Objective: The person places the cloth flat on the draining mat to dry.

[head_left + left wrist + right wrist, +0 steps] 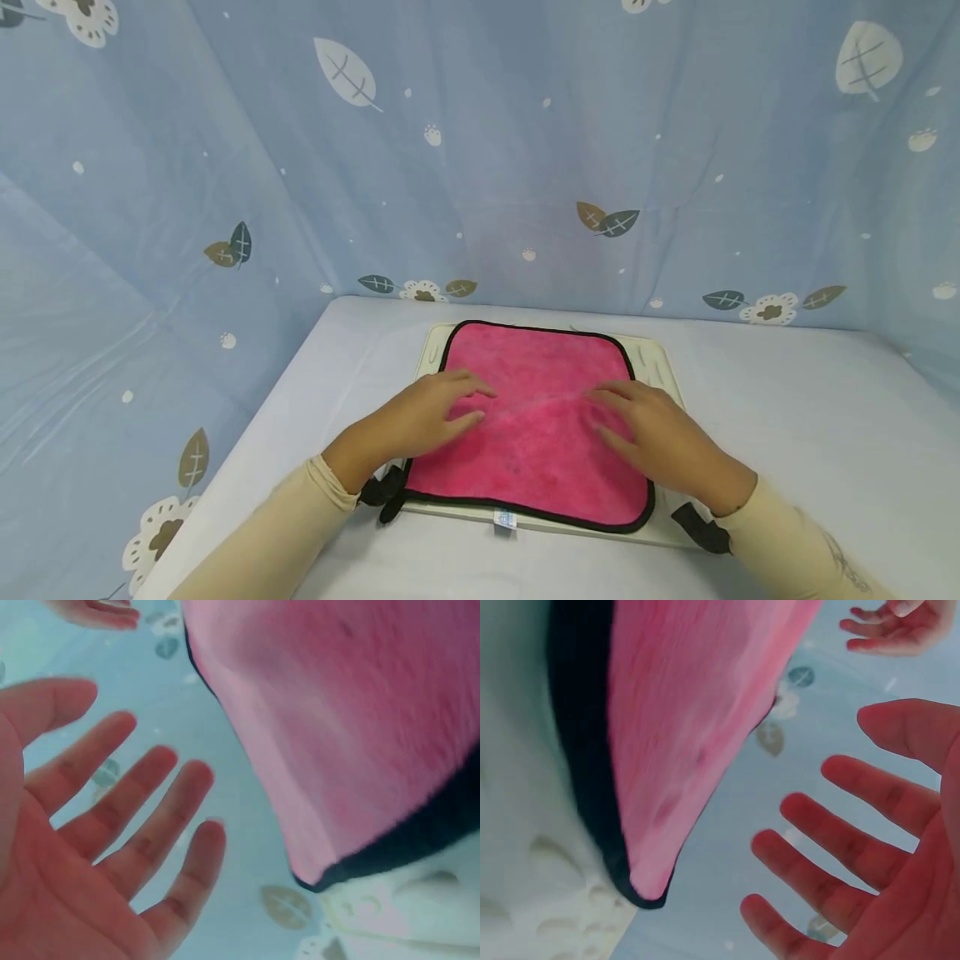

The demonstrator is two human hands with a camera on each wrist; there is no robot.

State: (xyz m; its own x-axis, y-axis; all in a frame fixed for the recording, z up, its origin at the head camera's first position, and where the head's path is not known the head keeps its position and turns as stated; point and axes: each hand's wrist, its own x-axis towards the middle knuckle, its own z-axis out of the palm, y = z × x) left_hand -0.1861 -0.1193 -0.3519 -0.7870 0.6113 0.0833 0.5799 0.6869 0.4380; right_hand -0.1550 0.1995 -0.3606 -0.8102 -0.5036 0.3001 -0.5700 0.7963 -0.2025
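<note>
A square pink fleecy cloth with a black sewn border lies flat on a pale cream rectangular board with raised markings, which sits on a table draped in a light grey sheet. A small white label hangs from the cloth's near edge. The left hand rests palm down on the cloth's left part, fingers straight and spread, gripping nothing. The right hand lies the same way on the right part, fingers relaxed and extended. Both wrist views show open palms with fingers apart beside the pink cloth. Cream sleeves cover both forearms. Behind hangs a blue curtain printed with leaves and flowers.
</note>
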